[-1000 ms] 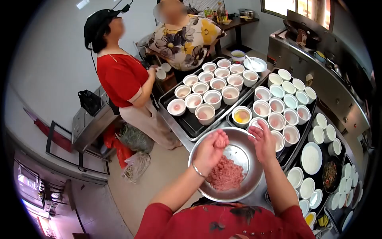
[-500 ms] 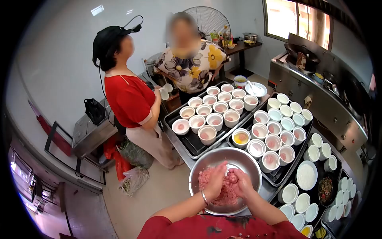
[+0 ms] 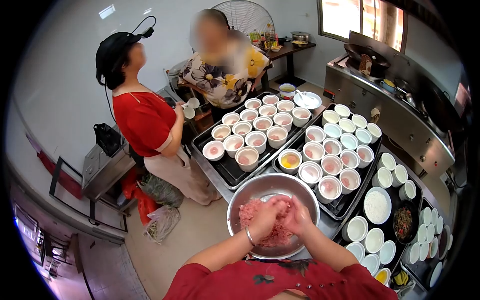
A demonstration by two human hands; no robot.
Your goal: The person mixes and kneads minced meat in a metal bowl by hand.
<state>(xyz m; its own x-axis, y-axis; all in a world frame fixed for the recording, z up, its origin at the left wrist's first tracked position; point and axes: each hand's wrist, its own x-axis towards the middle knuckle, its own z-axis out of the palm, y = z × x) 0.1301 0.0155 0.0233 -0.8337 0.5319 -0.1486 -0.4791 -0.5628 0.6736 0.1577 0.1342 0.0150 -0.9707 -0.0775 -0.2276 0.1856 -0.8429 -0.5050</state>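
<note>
A wide steel bowl [image 3: 232, 200] holds pink minced meat [image 3: 275, 236]. Both of my hands are inside it, brought together over the meat. My left hand [image 3: 265, 218], with a bangle at the wrist, curls its fingers towards the other palm. My right hand [image 3: 300, 218] is cupped around a small lump of minced meat, partly hidden between the two hands. Just beyond the bowl's rim stands a white cup with egg yolk [image 3: 290, 160]. White cups with meat lumps [image 3: 247, 158] fill the black tray [image 3: 210, 162] behind.
A second black tray [image 3: 345, 205] carries more white cups. To the right are a bowl of white powder or grains [image 3: 377, 206] and a dark pan of chopped food [image 3: 403, 223]. Two people stand across the table; one in red [image 3: 142, 120] holds white cups. A stove [image 3: 385, 100] lines the wall.
My hands have closed together around the meat lump, which showed more openly in the right palm before. The whole view has shifted slightly, so everything sits further left and up.
</note>
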